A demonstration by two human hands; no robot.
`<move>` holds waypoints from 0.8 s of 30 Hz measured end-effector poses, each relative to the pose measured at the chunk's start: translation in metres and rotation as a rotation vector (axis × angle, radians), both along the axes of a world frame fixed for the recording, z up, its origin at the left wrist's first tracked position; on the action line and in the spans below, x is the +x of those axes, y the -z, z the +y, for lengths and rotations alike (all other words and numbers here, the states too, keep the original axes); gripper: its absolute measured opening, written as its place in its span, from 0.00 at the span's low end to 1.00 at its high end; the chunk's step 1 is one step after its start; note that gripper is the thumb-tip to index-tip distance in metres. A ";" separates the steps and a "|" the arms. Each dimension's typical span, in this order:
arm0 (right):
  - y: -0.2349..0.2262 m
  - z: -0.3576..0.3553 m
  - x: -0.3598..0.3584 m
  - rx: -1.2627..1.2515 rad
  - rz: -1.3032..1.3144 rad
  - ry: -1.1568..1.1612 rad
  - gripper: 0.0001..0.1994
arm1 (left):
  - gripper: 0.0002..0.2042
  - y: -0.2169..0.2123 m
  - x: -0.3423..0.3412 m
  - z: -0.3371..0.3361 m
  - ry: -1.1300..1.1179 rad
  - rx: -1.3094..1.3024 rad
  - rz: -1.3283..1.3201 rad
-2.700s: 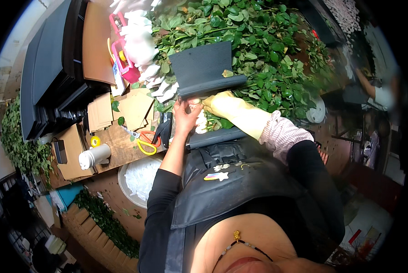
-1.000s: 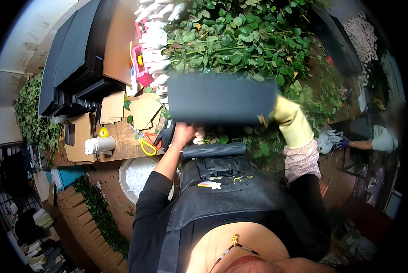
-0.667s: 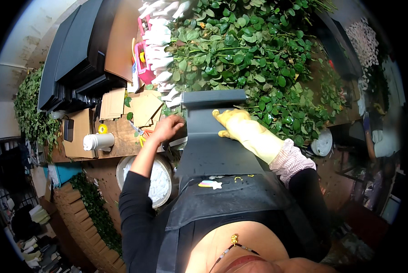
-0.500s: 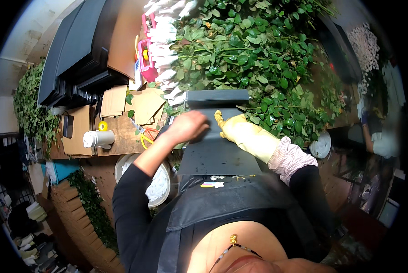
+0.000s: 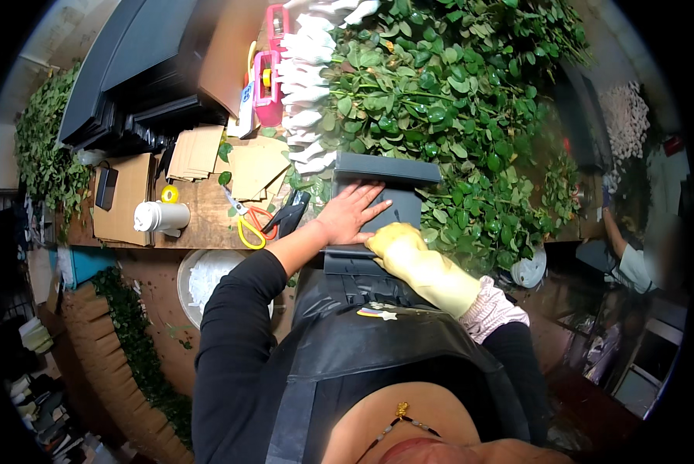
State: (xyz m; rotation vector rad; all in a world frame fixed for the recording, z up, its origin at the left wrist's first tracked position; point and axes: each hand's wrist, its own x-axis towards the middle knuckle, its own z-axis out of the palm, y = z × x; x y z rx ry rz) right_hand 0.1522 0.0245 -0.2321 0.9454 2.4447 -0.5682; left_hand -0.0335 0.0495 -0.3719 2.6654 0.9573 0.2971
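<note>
A dark grey sheet (image 5: 405, 206), perhaps stiff card or foam, lies on the table edge in front of my body. Its far end stands up as a folded flap (image 5: 388, 168), and its near end (image 5: 351, 261) is bent along a crease. My bare left hand (image 5: 352, 210) rests flat on the sheet with fingers spread. On my right hand (image 5: 394, 241) is a yellow rubber glove; its fingers are curled at the near crease, closed on the sheet. The glove hides part of that edge. Orange-and-yellow-handled scissors (image 5: 252, 226) and a black tool (image 5: 291, 214) lie left of the sheet.
Leafy green stems (image 5: 470, 100) cover the table beyond and to the right, with white-wrapped bundles (image 5: 306, 93) along their left. Brown cards (image 5: 259, 168), a white cup (image 5: 161, 217), a pink tape dispenser (image 5: 267, 97) and stacked dark boards (image 5: 157, 58) stand left. A white bucket (image 5: 188, 282) is below.
My left hand has flattened onto the sheet. My gloved right hand has come nearer to my body, and the sheet's near end is now folded up. The view has shifted slightly.
</note>
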 end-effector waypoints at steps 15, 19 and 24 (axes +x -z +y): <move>0.124 0.100 -0.247 0.622 0.186 -0.222 0.14 | 0.33 0.056 0.027 0.007 -0.124 -0.450 -0.183; 0.148 0.105 -0.251 0.627 0.137 -0.296 0.19 | 0.34 0.065 0.025 0.003 -0.035 -0.166 -0.092; 0.037 0.087 -0.158 0.020 0.444 0.301 0.14 | 0.34 0.054 0.014 -0.003 0.053 -0.814 -0.831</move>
